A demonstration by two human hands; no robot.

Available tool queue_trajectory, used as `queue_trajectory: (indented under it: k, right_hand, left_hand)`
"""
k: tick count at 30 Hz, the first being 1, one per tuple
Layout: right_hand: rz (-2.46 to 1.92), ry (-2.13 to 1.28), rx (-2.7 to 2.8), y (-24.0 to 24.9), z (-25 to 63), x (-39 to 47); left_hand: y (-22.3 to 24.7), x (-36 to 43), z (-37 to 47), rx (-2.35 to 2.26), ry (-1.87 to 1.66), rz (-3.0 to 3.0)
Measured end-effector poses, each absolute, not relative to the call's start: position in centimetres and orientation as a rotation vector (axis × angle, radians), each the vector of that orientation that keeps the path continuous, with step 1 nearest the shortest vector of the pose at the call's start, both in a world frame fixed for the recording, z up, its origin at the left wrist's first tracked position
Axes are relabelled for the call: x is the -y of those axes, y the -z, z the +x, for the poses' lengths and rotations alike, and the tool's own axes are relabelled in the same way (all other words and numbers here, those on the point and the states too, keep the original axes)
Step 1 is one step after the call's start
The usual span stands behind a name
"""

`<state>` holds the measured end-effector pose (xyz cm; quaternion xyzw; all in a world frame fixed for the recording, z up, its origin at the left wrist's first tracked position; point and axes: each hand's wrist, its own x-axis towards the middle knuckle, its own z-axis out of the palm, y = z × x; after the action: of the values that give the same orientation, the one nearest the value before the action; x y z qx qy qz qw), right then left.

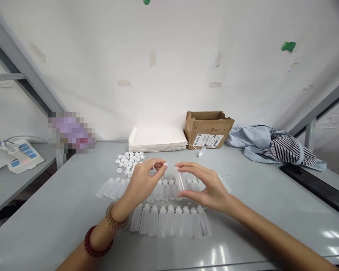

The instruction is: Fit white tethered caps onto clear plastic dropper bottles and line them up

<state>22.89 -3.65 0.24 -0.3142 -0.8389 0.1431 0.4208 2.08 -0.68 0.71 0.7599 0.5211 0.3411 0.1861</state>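
Pinched between thumb and finger of my left hand (145, 178) is a small white cap (165, 165). My right hand (210, 186) grips a clear plastic bottle (180, 180), held tilted above the table between thumb and fingers. Cap and bottle are a short way apart. Below my hands lies a front row of translucent bottles (170, 222) with white tops and thin cords. Behind it runs a second row of bottles (165, 190), partly covered by my hands. More bottles (112, 188) lie left of my left hand. A pile of loose white caps (127, 161) sits behind that hand.
A stack of white sheets (158, 141) and an open cardboard box (207, 130) stand against the wall. One small bottle (202, 151) lies before the box. Folded cloth (271, 145) and a long black object (316, 188) are at the right. A white device (25, 156) stands far left.
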Motion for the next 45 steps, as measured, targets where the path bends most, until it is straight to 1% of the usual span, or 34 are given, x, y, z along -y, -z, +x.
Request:
queue_trajectory:
  k: [8,23,28,38,45]
  right_hand:
    - [-0.777,-0.456,2.055,-0.6,22.3,4.5]
    - [-0.695,-0.494,2.107,-1.2,22.7,4.7]
    - [-0.656,-0.488,2.171,-1.2,22.8,4.9]
    - [-0.627,-0.396,2.199,-0.6,23.1,5.1]
    - [-0.629,-0.249,2.173,0.0,22.8,5.1]
  left_hand:
    - [-1.0,2.5,3.9,-1.290,-1.090,1.759]
    - [-1.7,2.9,3.3,-1.094,-1.098,1.690]
    - [-2.0,2.6,3.1,-1.070,-1.005,1.596]
    - [-1.2,2.2,2.9,-0.958,-0.972,1.242]
    - [-1.4,3.1,3.9,-0.857,-0.987,1.119]
